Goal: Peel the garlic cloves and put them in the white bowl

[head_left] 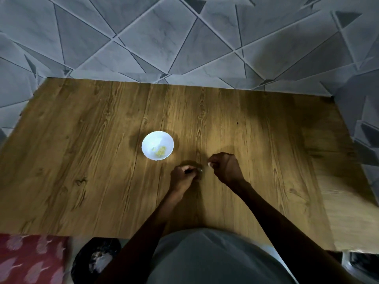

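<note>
1. Table (82,160): brown wood-grain surface with long straight plank lines, knots and swirls. It fills the middle band of the frame.
2. White bowl (151,140): small, round, glossy, with a finely scalloped rim. It stands on the table just left of frame centre, apart from both hands.
3. Peeled garlic (161,152): pale yellow lumps lying in the bottom of the white bowl, toward its lower right side.
4. Left hand (184,177): below and to the right of the bowl. Its fingers are curled around a dark slender object (189,171) whose pale tip points right. Too small to tell what it is.
5. Right hand (224,168): right of frame centre, fingers curled into a near fist. Thumb and fingertips pinch a small whitish garlic clove (209,165) at the hand's left edge. Skin detail cannot be made out.
6. The two hands are near each other, with a narrow gap of bare table between them.
7. Wall (184,37): upper frame, grey marble-veined tiles cut into triangles, with pale raised seams and a few darker triangular insets.
8. Red cloth (30,261): lower left corner, with a pale pink leaf print.
9. Dark round container (82,261): just right of the cloth, its contents pale and blurred.
10. Grey garment (205,261): lower centre, smooth, between the forearms.
</note>
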`<state>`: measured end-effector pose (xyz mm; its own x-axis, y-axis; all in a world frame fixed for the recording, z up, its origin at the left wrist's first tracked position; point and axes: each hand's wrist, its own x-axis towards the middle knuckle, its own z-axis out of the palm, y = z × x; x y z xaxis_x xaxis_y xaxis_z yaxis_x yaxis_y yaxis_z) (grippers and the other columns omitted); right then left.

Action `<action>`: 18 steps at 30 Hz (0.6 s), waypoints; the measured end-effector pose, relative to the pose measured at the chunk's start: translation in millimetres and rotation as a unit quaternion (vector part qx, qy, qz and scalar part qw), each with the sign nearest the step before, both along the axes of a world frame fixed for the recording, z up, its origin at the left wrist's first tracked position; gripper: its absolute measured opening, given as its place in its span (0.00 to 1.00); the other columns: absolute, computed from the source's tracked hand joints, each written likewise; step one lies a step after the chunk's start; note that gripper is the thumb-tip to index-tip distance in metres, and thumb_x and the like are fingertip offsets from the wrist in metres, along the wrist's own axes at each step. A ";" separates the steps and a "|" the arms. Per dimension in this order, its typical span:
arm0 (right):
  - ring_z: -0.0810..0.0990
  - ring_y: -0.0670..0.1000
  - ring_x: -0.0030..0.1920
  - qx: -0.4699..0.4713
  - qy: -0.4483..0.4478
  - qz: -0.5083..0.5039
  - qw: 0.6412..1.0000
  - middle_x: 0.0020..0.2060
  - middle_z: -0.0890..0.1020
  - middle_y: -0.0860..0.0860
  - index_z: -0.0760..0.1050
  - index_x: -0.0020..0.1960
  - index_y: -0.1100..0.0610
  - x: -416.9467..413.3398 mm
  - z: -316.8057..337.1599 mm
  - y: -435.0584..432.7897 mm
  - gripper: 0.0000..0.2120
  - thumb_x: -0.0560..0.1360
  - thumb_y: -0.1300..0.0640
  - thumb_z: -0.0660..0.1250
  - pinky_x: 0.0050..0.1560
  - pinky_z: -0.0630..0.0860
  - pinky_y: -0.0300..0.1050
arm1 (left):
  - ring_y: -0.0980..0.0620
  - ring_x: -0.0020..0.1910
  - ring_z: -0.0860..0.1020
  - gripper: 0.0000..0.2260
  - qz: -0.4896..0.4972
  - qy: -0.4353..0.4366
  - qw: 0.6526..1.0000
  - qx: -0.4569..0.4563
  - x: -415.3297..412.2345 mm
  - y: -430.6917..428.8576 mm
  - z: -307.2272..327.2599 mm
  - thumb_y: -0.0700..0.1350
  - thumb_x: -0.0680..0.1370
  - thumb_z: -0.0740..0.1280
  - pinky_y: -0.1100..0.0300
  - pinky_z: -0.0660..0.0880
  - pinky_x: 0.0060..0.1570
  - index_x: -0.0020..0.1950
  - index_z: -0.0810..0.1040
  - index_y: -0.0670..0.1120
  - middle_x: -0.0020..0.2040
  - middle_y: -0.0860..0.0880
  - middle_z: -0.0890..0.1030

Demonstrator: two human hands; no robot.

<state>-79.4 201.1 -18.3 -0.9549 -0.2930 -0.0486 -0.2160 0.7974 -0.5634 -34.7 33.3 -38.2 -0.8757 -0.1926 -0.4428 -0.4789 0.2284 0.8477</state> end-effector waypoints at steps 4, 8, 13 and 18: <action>0.82 0.38 0.35 -0.103 -0.033 0.032 0.994 0.37 0.83 0.43 0.84 0.43 0.55 14.7 6.7 -5.8 0.02 0.73 0.61 0.74 0.37 0.79 0.33 | 0.49 0.43 0.84 0.05 -0.027 -0.006 0.999 0.019 1.7 -3.8 6.4 0.40 0.74 0.71 0.50 0.81 0.49 0.47 0.85 0.45 0.42 0.48 0.86; 0.81 0.38 0.33 -0.113 -0.052 -0.001 0.992 0.35 0.83 0.42 0.83 0.42 0.54 19.5 2.5 -10.7 0.02 0.72 0.60 0.75 0.35 0.81 0.39 | 0.55 0.37 0.83 0.07 -0.058 0.002 0.998 0.018 7.0 -7.4 19.3 0.33 0.76 0.66 0.60 0.80 0.42 0.48 0.84 0.41 0.41 0.46 0.85; 0.83 0.45 0.39 -0.056 -0.011 -0.004 0.998 0.43 0.87 0.51 0.85 0.48 0.57 33.0 -6.3 -17.1 0.07 0.73 0.64 0.72 0.38 0.74 0.31 | 0.54 0.41 0.81 0.08 -0.138 0.020 0.978 -0.157 12.7 -22.6 14.1 0.40 0.75 0.69 0.63 0.76 0.44 0.52 0.85 0.44 0.45 0.49 0.85; 0.81 0.43 0.35 -0.054 -0.048 -0.037 0.997 0.39 0.86 0.52 0.85 0.45 0.58 43.3 -10.9 -15.5 0.03 0.72 0.62 0.74 0.40 0.82 0.43 | 0.52 0.42 0.81 0.07 -0.173 0.071 0.951 -0.248 16.3 -30.8 12.3 0.46 0.77 0.68 0.58 0.76 0.46 0.47 0.85 0.46 0.43 0.50 0.85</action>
<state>-36.1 185.7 -29.2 -0.9665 -0.2307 -0.1128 -0.0998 0.7422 -0.6627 -18.4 2.5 -25.9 -0.9687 -0.0364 -0.2455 -0.1913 0.7396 0.6453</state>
